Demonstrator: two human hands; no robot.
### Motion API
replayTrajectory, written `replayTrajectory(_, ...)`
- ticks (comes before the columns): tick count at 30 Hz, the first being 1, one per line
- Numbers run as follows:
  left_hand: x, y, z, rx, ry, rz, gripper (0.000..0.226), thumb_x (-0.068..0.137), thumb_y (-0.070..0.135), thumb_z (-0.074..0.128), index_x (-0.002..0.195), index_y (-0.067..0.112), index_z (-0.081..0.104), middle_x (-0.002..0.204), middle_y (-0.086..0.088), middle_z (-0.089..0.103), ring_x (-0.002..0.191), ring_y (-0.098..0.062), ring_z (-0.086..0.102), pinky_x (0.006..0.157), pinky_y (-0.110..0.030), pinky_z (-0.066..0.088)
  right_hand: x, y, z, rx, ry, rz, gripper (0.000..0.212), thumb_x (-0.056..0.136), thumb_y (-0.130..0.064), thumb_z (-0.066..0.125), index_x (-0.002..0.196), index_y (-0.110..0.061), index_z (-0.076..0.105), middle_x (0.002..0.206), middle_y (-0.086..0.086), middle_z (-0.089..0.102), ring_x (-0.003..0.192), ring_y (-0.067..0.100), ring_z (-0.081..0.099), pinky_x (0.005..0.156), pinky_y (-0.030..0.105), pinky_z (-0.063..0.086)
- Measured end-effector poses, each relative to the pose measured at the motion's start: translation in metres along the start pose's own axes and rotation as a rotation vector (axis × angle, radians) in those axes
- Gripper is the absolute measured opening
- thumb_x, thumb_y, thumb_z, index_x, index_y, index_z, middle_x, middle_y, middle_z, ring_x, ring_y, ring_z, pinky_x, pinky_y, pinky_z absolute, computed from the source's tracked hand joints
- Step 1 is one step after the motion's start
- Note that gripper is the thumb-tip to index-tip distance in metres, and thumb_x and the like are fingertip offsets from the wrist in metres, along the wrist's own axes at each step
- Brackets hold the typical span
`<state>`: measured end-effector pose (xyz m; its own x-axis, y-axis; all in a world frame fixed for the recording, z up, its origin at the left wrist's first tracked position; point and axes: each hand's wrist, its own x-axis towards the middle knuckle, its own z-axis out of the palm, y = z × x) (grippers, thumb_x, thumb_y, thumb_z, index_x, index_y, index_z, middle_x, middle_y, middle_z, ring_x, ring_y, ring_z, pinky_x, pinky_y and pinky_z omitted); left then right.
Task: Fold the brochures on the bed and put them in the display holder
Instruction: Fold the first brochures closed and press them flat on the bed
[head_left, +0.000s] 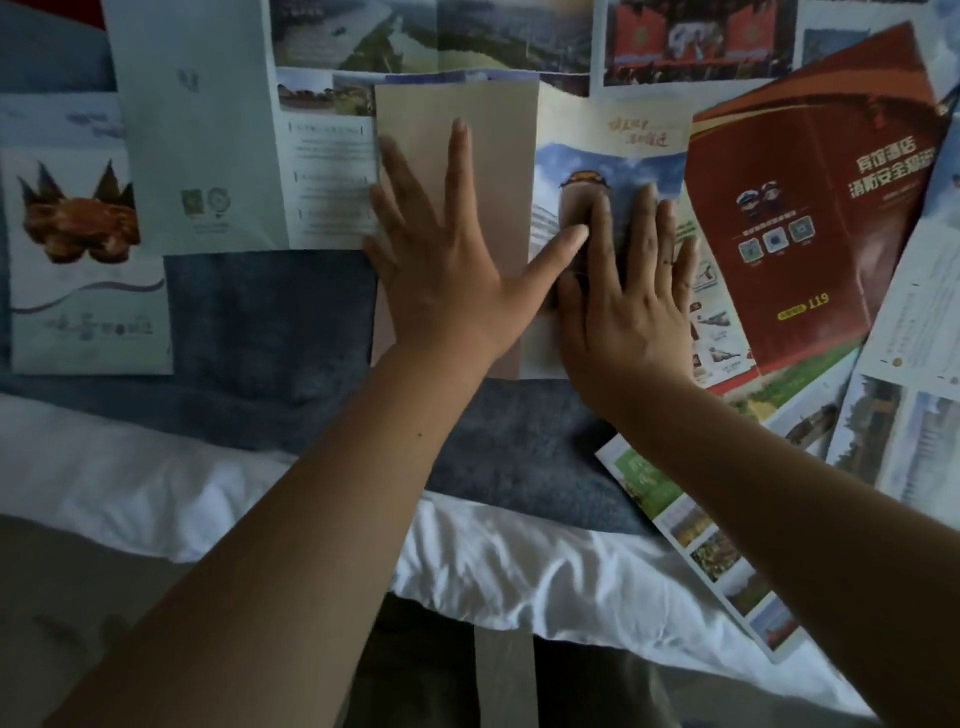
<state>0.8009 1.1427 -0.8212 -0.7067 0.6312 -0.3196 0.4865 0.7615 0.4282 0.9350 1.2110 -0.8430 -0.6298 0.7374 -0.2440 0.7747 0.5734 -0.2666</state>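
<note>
Hands: 2, left hand (441, 280) and right hand (628, 296) flat, spread, pressing 1 beige brochure (457, 109) | other brochures (779, 208): 5+

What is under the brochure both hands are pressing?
The brochure lies with its near end on the blue-grey blanket and its far end over a photo brochure. Its middle hides whatever lies beneath.

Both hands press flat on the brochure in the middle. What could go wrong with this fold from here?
1. The brochure lies on a soft blue blanket. Under the left hand and right hand, the crease may come out weak or crooked.
2. The red brochure lies close beside the right hand, so a sliding press could drag or wrinkle it.
3. The long brochure near the bed's edge, by the right forearm, might be swept off.
</note>
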Motion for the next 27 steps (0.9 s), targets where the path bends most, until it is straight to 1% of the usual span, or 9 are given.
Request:
replayTrajectory(4,-0.003,-0.003,-0.007,-0.075,-0.066,0.004,0.112,0.079,0.089,0.051,0.164,0.036,0.002,0.172,-0.016,-0.005,0.158,-0.043,-0.004,0.125,-0.064,0.005,-0.001,-0.020,-0.001,0.096,-0.065,-0.087,0.063,0.110,-0.039,0.025,0.165,-0.023,0.000,0.172,0.010,-0.007,0.158,0.029,-0.012,0.125,0.045,-0.014)
replayTrajectory(6,-0.006,-0.009,-0.019,-0.206,-0.051,0.030,0.098,0.087,0.076,0.058,0.164,0.033,0.015,0.171,-0.012,0.012,0.158,-0.036,0.011,0.126,-0.059,0.019,-0.003,-0.032,-0.004,0.132,-0.083,-0.135,0.063,0.109,-0.038,0.024,0.165,-0.025,-0.001,0.172,0.008,-0.008,0.158,0.030,-0.013,0.125,0.046,-0.013)
replayTrajectory(9,-0.008,-0.023,-0.049,-0.347,-0.002,0.073,0.080,0.095,0.051,0.065,0.162,0.025,0.029,0.158,-0.002,0.045,0.143,-0.018,0.045,0.116,-0.040,0.043,-0.002,-0.055,-0.009,0.172,-0.099,-0.200,0.064,0.106,-0.045,0.017,0.164,-0.028,-0.003,0.172,0.008,-0.007,0.157,0.031,-0.013,0.126,0.046,-0.012)
replayTrajectory(11,-0.009,-0.036,-0.073,-0.323,0.081,0.136,0.070,0.096,0.042,0.065,0.158,0.023,0.039,0.145,0.001,0.060,0.128,-0.015,0.060,0.104,-0.038,0.054,0.002,-0.072,-0.010,0.186,-0.080,-0.244,0.064,0.106,-0.046,0.017,0.165,-0.026,0.000,0.172,0.010,-0.005,0.158,0.033,-0.011,0.127,0.049,-0.008)
replayTrajectory(13,-0.013,-0.052,-0.090,-0.185,0.202,0.211,0.059,0.097,0.037,0.064,0.152,0.021,0.049,0.135,0.002,0.068,0.116,-0.018,0.067,0.094,-0.035,0.058,0.005,-0.089,-0.008,0.192,-0.073,-0.288,0.063,0.108,-0.043,0.019,0.165,-0.024,0.003,0.172,0.011,-0.003,0.158,0.033,-0.009,0.127,0.048,-0.008)
replayTrajectory(15,-0.016,-0.070,-0.099,-0.099,0.279,0.226,0.058,0.098,0.034,0.065,0.151,0.017,0.050,0.134,-0.003,0.069,0.113,-0.024,0.069,0.086,-0.033,0.055,0.008,-0.106,-0.001,0.193,-0.089,-0.319,0.062,0.108,-0.042,0.020,0.165,-0.025,0.004,0.172,0.010,-0.002,0.158,0.031,-0.008,0.127,0.046,-0.008)
replayTrajectory(20,-0.014,-0.118,-0.099,0.028,0.358,0.153,0.068,0.098,0.028,0.064,0.156,0.002,0.040,0.138,-0.019,0.064,0.106,-0.038,0.069,0.070,-0.041,0.057,0.014,-0.141,0.020,0.111,-0.110,-0.339,0.064,0.107,-0.051,0.014,0.165,-0.027,0.006,0.172,0.010,-0.001,0.158,0.031,-0.007,0.127,0.049,-0.008)
replayTrajectory(23,-0.006,-0.143,-0.092,0.086,0.333,0.138,0.068,0.099,0.022,0.063,0.159,0.006,0.036,0.150,-0.022,0.050,0.123,-0.039,0.060,0.086,-0.045,0.055,0.014,-0.148,0.032,0.019,-0.134,-0.343,0.068,0.105,-0.053,0.016,0.165,-0.022,0.009,0.171,0.015,-0.001,0.158,0.034,-0.006,0.127,0.052,-0.007)
replayTrajectory(27,0.003,-0.165,-0.073,0.182,0.282,0.101,0.066,0.098,0.029,0.060,0.158,0.012,0.039,0.162,-0.026,0.032,0.143,-0.045,0.040,0.113,-0.054,0.041,0.013,-0.149,0.041,-0.086,-0.120,-0.354,0.070,0.105,-0.051,0.024,0.164,-0.015,0.016,0.169,0.022,0.001,0.157,0.039,-0.003,0.126,0.056,-0.004)
